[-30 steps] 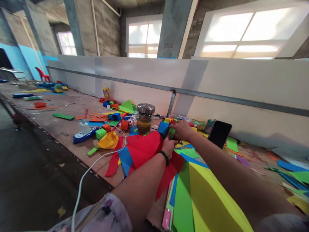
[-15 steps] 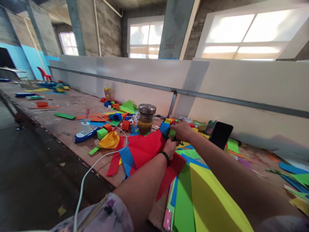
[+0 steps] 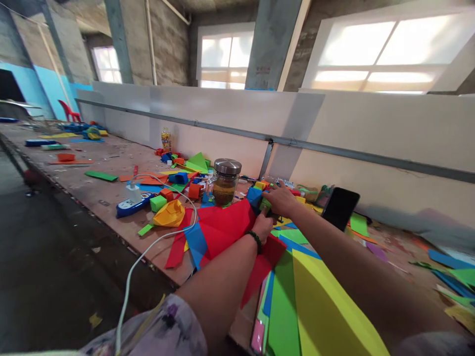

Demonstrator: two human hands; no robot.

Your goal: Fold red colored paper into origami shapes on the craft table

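Concrete walls (image 3: 168, 54) and coloured paper (image 3: 226, 222) along a worktable (image 3: 115, 155) suggest a workshop.

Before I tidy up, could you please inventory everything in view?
Table: one, brown, along the partition
Partition: one, white, behind the table
Windows: three, white, beyond the partition
Chair: one, red, far left
Bottle: one, yellow, near the partition
Lidded mug: one, clear glass, behind the red paper
Red paper: count unclear, red, in front of the mug
Phone: one, black, right of the mug
Power strip: one, blue and white, near the table edge
Cable: one, white, looping from the power strip
Cubes and scraps: many, mixed colours, scattered about
Long sheets: several, yellow, green, blue, between the forearms
Small piece: one, green, in the left grip
Left grip: one, bare, closed on the small piece
Right grip: one, bare, fingers at the small piece
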